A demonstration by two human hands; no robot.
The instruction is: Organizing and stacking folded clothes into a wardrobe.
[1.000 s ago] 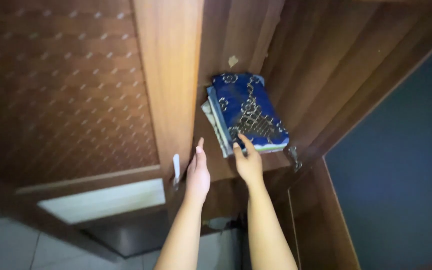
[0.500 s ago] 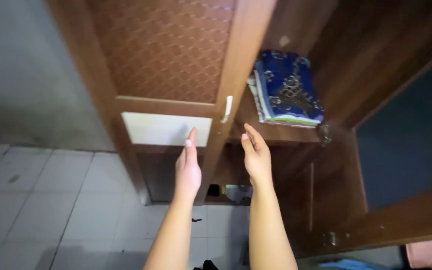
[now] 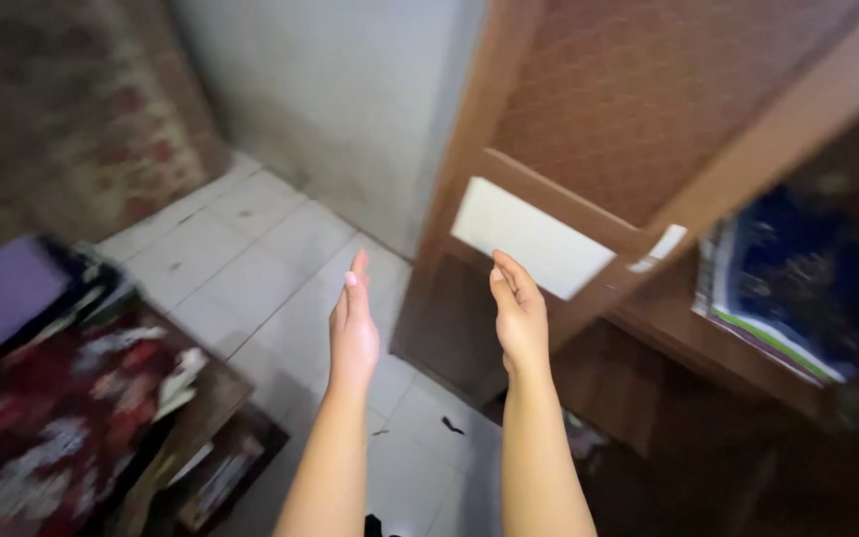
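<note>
Left hand [image 3: 354, 333] and right hand [image 3: 519, 320] raised side by side, fingers straight and wide, holding nothing, in front of a wooden wardrobe door [image 3: 589, 129], folded blue patterned cloths [image 3: 797, 283] on the shelf [image 3: 688, 343] to the right, well apart from both hands, white tiled floor [image 3: 251, 249] below

Our left hand [image 3: 354, 333] and right hand [image 3: 521, 320] hang side by side, empty, before the cupboard door [image 3: 589, 149]; folded cloths [image 3: 782, 283] lie on the shelf [image 3: 708, 348] right of it.
</note>
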